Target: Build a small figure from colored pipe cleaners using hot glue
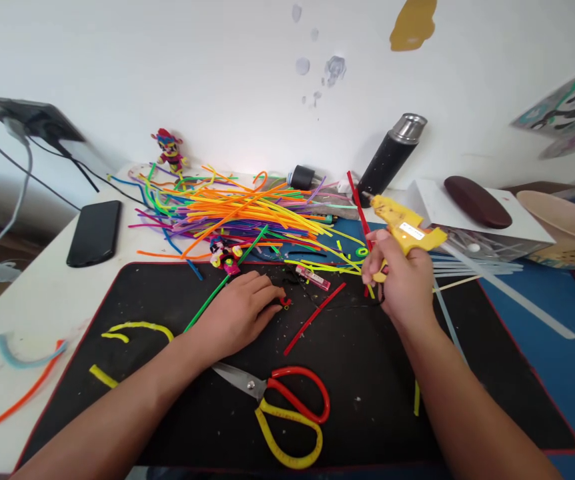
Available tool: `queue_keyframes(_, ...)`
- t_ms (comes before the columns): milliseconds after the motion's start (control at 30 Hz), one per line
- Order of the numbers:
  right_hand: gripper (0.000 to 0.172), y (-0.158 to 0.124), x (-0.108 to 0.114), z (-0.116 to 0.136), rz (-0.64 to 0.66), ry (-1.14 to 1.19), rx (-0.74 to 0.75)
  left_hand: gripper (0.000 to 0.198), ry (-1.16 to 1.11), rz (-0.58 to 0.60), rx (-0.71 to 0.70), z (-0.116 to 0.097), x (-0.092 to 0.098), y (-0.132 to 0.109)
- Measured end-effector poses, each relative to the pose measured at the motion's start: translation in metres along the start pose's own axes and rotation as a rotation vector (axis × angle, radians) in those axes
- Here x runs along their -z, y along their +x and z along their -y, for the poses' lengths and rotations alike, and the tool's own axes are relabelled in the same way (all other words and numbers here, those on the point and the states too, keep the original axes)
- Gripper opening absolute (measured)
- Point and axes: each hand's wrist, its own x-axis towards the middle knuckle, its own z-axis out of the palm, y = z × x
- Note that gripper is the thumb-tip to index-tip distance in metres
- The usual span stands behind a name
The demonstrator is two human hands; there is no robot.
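Note:
My right hand (403,277) is closed round the grip of a yellow hot glue gun (401,223), whose nozzle points up and to the left. A thin black cord runs from below that hand across the mat. Low over the mat, my left hand (237,312) pinches a small red curled piece of pipe cleaner (285,302) at its fingertips. Just beyond it sits a little pipe-cleaner figure (225,256). A straight red pipe cleaner (314,319) lies between my hands. Nearer to me are scissors (262,393) with one red and one yellow handle.
Behind the black mat (367,400) spreads a heap of coloured pipe cleaners (247,210). A second figure (169,150) stands at the back. A black thermos (390,160), a dark red case (477,201) and a bowl (562,217) are right; a phone (94,233) lies left.

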Motion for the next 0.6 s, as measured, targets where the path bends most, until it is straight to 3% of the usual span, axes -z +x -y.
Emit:
queue_keyframes(267,0.038,-0.009,0.007,-0.034,0.081,-0.106,-0.057,0.014,0.036,0.025,0.007,0.0,-0.006,0.005)
queue_keyframes(467,0.044,-0.007,0.014,-0.039,0.091,-0.137,-0.095,0.021,0.068,0.031,-0.006,0.001,-0.003,0.005)
queue_keyframes(600,0.04,-0.01,0.01,-0.037,0.095,-0.136,-0.092,0.015,0.038,0.076,-0.001,0.0,-0.003,0.004)
